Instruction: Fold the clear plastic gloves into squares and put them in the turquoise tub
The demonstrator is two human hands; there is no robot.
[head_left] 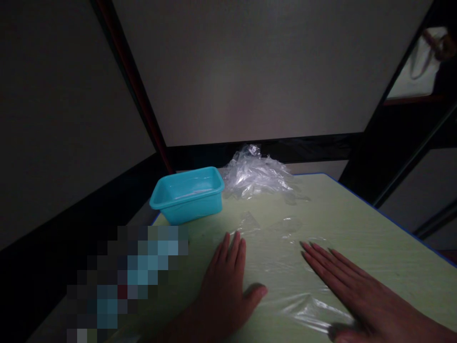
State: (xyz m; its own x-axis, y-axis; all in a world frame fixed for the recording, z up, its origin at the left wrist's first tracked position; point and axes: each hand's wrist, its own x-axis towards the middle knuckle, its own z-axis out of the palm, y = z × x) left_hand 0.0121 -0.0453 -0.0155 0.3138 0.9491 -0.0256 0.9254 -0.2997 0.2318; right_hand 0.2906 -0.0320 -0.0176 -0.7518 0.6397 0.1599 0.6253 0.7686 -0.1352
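A clear plastic bag (285, 271) lies spread on the pale green table, creased near its front end and around its far corners. My left hand (228, 286) rests flat on its left side, fingers pointing away and thumb stretched to the right. Along the right side of the bag lies my right hand (360, 290), palm down with straight fingers angled to the far left. Neither hand grips anything. Beyond them, a loose heap of crumpled clear plastic bags (255, 174) sits at the table's far edge.
A turquoise plastic basin (193, 207) stands at the far left of the table (374, 243), next to the heap; some clear film seems to lie inside. A blurred-out patch (143, 271) covers the left edge. Panelled walls rise behind, and a white bag (417, 66) sits at upper right.
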